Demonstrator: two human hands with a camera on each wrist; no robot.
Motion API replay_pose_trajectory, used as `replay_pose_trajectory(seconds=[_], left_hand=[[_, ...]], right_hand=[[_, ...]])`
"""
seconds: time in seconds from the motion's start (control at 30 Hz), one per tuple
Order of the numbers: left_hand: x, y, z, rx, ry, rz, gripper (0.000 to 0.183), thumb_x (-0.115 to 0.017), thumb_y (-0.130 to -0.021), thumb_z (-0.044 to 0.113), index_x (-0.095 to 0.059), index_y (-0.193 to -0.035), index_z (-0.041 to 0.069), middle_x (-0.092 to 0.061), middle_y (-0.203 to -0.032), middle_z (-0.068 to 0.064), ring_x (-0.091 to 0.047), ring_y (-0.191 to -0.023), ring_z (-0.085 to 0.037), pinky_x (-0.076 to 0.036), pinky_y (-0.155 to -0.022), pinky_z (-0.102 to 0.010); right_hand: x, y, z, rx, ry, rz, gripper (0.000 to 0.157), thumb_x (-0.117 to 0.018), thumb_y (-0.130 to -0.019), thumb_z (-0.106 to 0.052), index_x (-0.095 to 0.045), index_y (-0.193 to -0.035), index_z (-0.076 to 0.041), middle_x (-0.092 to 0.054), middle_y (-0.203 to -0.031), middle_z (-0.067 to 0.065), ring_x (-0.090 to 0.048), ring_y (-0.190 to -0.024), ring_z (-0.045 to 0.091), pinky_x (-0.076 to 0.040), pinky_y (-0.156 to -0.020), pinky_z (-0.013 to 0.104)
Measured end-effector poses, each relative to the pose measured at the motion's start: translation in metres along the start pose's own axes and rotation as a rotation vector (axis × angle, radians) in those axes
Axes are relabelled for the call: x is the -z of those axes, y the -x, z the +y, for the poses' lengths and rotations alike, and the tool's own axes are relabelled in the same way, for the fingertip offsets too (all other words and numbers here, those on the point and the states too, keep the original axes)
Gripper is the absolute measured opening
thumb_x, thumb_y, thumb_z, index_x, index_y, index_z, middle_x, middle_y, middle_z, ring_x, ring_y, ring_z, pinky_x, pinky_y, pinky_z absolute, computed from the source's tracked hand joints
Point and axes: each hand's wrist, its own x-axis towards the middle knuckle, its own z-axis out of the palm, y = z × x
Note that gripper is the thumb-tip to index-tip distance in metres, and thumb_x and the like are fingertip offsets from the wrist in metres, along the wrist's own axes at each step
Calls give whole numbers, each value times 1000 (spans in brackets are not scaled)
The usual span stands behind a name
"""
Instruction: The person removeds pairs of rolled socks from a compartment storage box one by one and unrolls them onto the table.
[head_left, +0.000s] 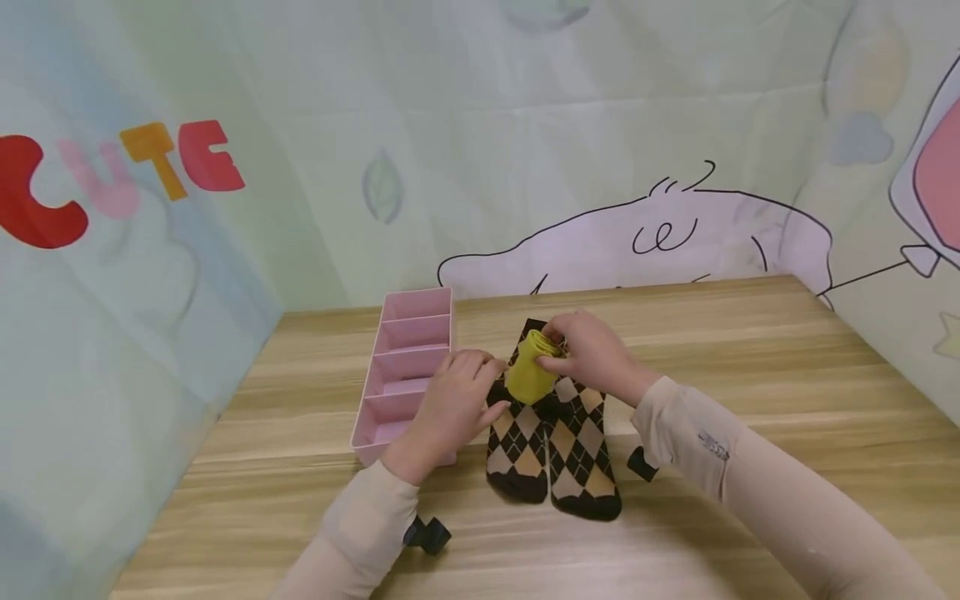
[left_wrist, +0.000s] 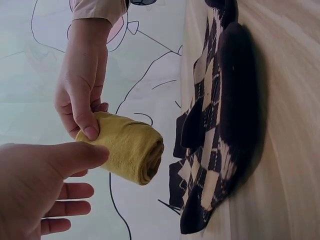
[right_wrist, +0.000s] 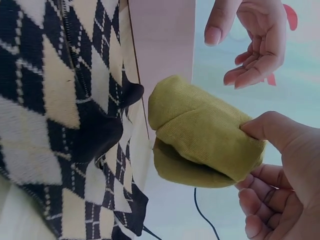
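Where the cartoon-printed backdrop ends, the wood-grain table begins, and my two beige sleeves reach in over it. Pink box sits on the table to my left, split by dividers into a row of compartments. Just right of it lies a pair of argyle socks, black with tan and greyish diamonds, side by side, black toes towards me.

My left hand is in the air near the box's right edge, fingers loosely extended, thumb apart from them, holding nothing; right wrist view shows a gap between it and the yellow roll. My right hand pinches that yellow roll, thumb on one side, fingertips on the other.

Roll is rolled-up cloth, held above the argyle socks and off the table. My grip is at one end only; most of it sticks out past my fingertips, down towards the socks. Coiled layers show at its free end, left wrist view. Small black pieces show by my cuffs; can't tell what they are.
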Motion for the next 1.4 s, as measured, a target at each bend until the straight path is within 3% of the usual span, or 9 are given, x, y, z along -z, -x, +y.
replay_pose_trajectory(seconds=[0.47,0.63,0.9,1.1,1.4], left_hand=[[-7,-7,17,-23,31,-24,45,-79,-77,32,-61,-111,7,-62,-106,-7,-59,-102,-23,-45,-94,-40],[-12,-10,23,-48,24,-11,43,-79,-77,31,-61,-109,10,-62,-104,-5,-59,-101,-21,-46,-93,-38],[-18,-16,43,-76,35,-117,41,-73,-82,37,-60,-112,12,-61,-107,-2,-58,-106,-20,-44,-99,-37],[-24,-23,57,-100,110,-124,41,-74,-82,35,-61,-112,12,-62,-108,-3,-58,-107,-20,-44,-98,-37],[-32,-32,72,-118,112,-153,41,-73,-82,37,-61,-114,14,-61,-109,1,-56,-109,-17,-44,-100,-35]], right_hand=[[2,36,18,-12,-11,30,26,-73,-83,-24,-69,-96,-2,-69,-86,5,-61,-85,25,-49,-80,41],[5,50,25,-35,2,36,26,-73,-83,-23,-69,-97,-2,-69,-85,4,-58,-81,22,-48,-74,36],[9,69,32,-70,5,40,28,-73,-82,-24,-69,-99,-2,-69,-87,3,-53,-73,16,-43,-64,26],[10,82,39,-88,-12,51,20,-74,-81,-23,-68,-92,-7,-67,-84,1,-53,-71,17,-42,-62,25],[12,99,50,-118,10,80,23,-74,-81,-24,-69,-95,-6,-68,-85,2,-60,-79,20,-51,-71,34]])
